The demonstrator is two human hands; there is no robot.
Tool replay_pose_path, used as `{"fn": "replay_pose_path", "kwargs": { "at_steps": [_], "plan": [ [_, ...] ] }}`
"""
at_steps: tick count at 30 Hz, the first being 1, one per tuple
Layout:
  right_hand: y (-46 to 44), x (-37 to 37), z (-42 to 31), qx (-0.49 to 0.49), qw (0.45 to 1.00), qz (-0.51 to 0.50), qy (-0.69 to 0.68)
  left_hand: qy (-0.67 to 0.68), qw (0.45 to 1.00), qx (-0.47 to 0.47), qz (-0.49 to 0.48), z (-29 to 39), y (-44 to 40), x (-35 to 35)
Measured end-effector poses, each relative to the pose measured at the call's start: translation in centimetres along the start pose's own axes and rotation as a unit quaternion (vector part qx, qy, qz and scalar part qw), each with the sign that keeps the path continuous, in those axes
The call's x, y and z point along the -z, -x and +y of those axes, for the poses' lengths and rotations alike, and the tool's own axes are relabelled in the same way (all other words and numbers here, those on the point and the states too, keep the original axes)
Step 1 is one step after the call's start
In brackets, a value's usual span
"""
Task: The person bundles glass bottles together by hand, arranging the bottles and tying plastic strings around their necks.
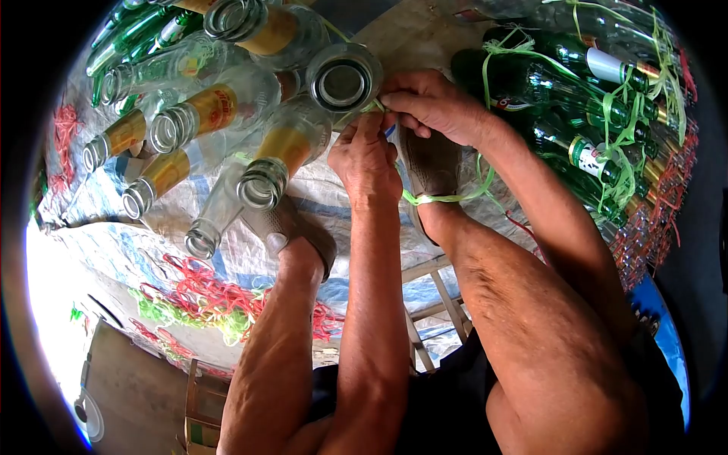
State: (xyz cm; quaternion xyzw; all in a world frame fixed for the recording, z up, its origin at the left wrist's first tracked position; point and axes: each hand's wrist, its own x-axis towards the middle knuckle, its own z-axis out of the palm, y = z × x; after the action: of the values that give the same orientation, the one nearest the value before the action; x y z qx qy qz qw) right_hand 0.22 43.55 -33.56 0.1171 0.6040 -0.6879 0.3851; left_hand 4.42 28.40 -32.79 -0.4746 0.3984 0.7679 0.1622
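Observation:
My left hand [369, 161] is closed, thumb and fingers pinching light green plastic string [377, 107] just below the rim of a clear glass bottle [343, 82]. Right beside it, my right hand [431, 106] is closed on the same string, its fingertips almost meeting the left ones. A small blue bit shows between the hands, too small to name. Several clear bottles with yellow labels [216, 110] lean together to the left of my hands, necks toward me. More green string [455, 199] loops across my ankle on the right.
Bundled green bottles [584, 155] tied with green string lie at the right. Other green bottles [140, 38] are at the far left. Red and green string scraps [220, 296] lie on the woven sheet [318, 201]. My shoes [434, 155] stand close to the bottles; a wooden stool [444, 299] is below.

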Motion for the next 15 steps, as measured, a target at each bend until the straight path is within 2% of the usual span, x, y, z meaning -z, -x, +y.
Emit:
{"fn": "replay_pose_path", "kwargs": {
  "at_steps": [6, 15],
  "plan": [
    [0.5, -1.6, 1.1, -0.008, 0.993, 0.064, -0.1, -0.015, 1.0, 0.005, 0.015, 0.1, 0.0, -0.1],
    [-1.1, -2.3, 1.6, -0.025, 0.983, 0.113, -0.142, -0.032, 0.999, 0.003, 0.008, 0.6, 0.4, 0.2]
  ]
}}
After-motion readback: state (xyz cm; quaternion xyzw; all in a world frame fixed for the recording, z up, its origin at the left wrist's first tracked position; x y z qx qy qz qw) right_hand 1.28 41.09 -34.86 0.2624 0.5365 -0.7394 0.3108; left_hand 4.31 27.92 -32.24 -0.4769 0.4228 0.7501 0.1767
